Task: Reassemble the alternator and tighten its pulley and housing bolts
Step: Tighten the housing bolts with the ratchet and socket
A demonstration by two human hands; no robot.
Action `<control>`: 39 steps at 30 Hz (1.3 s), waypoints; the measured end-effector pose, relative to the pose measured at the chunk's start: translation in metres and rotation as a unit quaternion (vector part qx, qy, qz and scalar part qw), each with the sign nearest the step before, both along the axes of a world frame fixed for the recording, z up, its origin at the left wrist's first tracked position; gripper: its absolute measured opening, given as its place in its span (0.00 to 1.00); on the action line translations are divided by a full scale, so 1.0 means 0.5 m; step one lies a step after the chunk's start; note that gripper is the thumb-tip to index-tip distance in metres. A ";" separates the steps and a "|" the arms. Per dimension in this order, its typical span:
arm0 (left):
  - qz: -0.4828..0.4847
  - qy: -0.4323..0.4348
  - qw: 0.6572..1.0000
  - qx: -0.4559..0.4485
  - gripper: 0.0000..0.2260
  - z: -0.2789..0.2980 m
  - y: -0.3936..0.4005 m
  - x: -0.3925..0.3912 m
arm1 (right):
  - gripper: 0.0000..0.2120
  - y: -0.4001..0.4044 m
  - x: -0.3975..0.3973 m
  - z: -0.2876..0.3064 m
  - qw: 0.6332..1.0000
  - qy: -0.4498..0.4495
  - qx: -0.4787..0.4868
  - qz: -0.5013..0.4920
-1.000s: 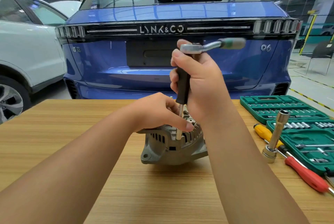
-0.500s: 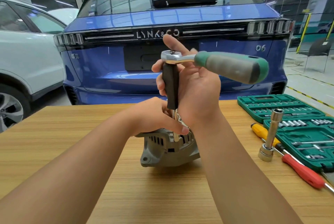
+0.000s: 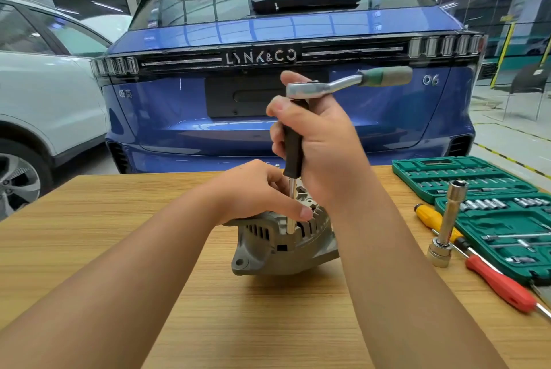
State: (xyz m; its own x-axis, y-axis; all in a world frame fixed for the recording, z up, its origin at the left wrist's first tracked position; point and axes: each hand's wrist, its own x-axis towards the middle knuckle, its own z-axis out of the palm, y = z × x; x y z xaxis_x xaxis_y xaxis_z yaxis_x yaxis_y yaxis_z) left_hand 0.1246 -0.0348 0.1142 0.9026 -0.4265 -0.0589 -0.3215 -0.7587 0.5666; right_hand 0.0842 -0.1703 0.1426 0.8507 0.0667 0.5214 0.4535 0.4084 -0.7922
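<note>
Right hand on the ratchet extension, left hand steadying the alternator on the bench

The grey cast-metal alternator sits mid-way across the light wooden table; the left hand rests on its top, fingers curled over the vented housing, while the right hand wraps round the black-sleeved vertical extension bar of the chrome ratchet with green-grey handle, whose tip meets the housing edge. To the right lie a green socket case and red-handled screwdriver
</note>
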 end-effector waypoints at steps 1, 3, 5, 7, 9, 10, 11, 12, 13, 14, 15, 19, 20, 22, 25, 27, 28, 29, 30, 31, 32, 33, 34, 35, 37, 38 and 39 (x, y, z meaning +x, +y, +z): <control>0.000 -0.003 1.000 0.002 0.25 0.000 0.000 0.000 | 0.15 0.005 0.001 -0.005 0.999 -0.031 -0.010 -0.011; -0.004 -0.006 1.000 0.005 0.28 -0.001 -0.002 0.000 | 0.20 0.016 0.004 -0.014 0.992 -0.110 -0.038 -0.052; -0.012 -0.009 1.000 0.003 0.28 -0.002 -0.003 0.000 | 0.22 0.023 0.007 -0.021 0.986 -0.149 -0.057 -0.051; -0.023 -0.004 1.000 -0.003 0.25 -0.003 -0.002 0.001 | 0.23 0.024 0.011 -0.023 0.986 -0.151 -0.058 -0.036; -0.022 -0.003 1.000 -0.006 0.22 -0.004 -0.001 0.003 | 0.23 0.025 0.015 -0.024 0.990 -0.132 -0.039 -0.010; -0.019 -0.005 1.000 -0.005 0.22 -0.005 0.000 0.004 | 0.23 0.025 0.016 -0.024 0.992 -0.120 -0.024 0.011; -0.016 -0.009 1.000 -0.003 0.22 -0.005 0.001 0.004 | 0.22 0.023 0.017 -0.024 0.993 -0.111 -0.008 0.042; -0.017 -0.012 1.000 -0.001 0.22 -0.006 0.001 0.005 | 0.21 0.020 0.018 -0.024 0.992 -0.103 0.006 0.070; -0.022 -0.012 1.000 0.000 0.22 -0.006 0.001 0.005 | 0.21 0.017 0.018 -0.024 0.991 -0.097 0.014 0.093; -0.029 -0.010 1.000 0.000 0.22 -0.007 0.001 0.005 | 0.19 0.015 0.017 -0.023 0.991 -0.090 0.017 0.102; -0.033 -0.009 0.999 0.001 0.22 -0.007 0.002 0.005 | 0.18 0.014 0.015 -0.022 0.991 -0.085 0.014 0.102; -0.018 -0.007 1.000 0.000 0.23 -0.005 0.003 0.004 | 0.20 0.022 0.002 -0.013 0.998 -0.053 -0.003 0.041; -0.010 -0.004 1.000 -0.001 0.23 -0.005 0.002 0.003 | 0.19 0.024 -0.001 -0.010 0.999 -0.044 0.001 0.012; 0.000 -0.002 1.000 0.001 0.24 -0.005 0.000 0.000 | 0.12 0.022 -0.001 -0.009 0.998 -0.023 0.018 -0.060; -0.001 0.004 1.000 0.003 0.23 -0.003 0.000 -0.003 | 0.05 0.011 0.002 -0.004 0.996 0.020 0.025 -0.078; -0.003 0.007 1.000 -0.003 0.24 0.001 0.001 -0.003 | 0.06 0.009 0.002 -0.005 0.999 0.015 0.016 -0.026; -0.004 0.007 1.000 -0.006 0.24 0.003 0.002 -0.003 | 0.10 0.011 0.002 -0.007 1.000 -0.003 0.016 -0.012; -0.006 0.006 1.000 -0.007 0.24 0.004 0.001 -0.004 | 0.14 0.016 0.004 -0.011 0.999 -0.029 0.013 -0.011; -0.008 0.006 1.000 -0.006 0.24 0.005 0.001 -0.004 | 0.17 0.021 0.006 -0.016 0.998 -0.061 0.004 -0.028; -0.011 0.004 1.000 -0.005 0.25 0.005 0.000 -0.005 | 0.19 0.026 0.006 -0.019 0.995 -0.091 -0.004 -0.047; -0.013 0.002 1.000 -0.005 0.25 0.005 0.000 -0.006 | 0.20 0.028 0.005 -0.021 0.992 -0.113 -0.013 -0.060; -0.015 0.001 1.000 -0.007 0.26 0.005 -0.001 -0.007 | 0.21 0.029 0.006 -0.021 0.991 -0.122 -0.016 -0.061; -0.015 0.000 1.000 -0.009 0.27 0.005 -0.001 -0.008 | 0.22 0.029 0.005 -0.022 0.991 -0.123 -0.015 -0.057; -0.016 0.000 1.000 -0.010 0.28 0.005 0.000 -0.009 | 0.22 0.028 0.006 -0.021 0.991 -0.122 -0.013 -0.050; -0.015 0.000 1.000 -0.011 0.28 0.006 0.000 -0.012 | 0.19 0.026 0.006 -0.021 0.994 -0.106 0.005 -0.018; -0.015 -0.002 1.000 -0.013 0.28 0.007 0.000 -0.013 | 0.18 0.025 0.004 -0.019 0.995 -0.092 0.025 0.011; -0.015 -0.005 1.000 -0.013 0.29 0.008 0.000 -0.015 | 0.18 0.023 0.003 -0.018 0.995 -0.079 0.046 0.043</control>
State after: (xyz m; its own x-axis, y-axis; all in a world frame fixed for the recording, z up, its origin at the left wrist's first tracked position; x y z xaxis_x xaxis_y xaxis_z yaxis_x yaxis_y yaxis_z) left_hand 0.1172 -0.0348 0.1180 0.8901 -0.4542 -0.0382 -0.3492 -0.7334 0.5832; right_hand 0.0858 -0.1591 0.1338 0.7512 0.0811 0.6551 0.5292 0.5193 -0.6711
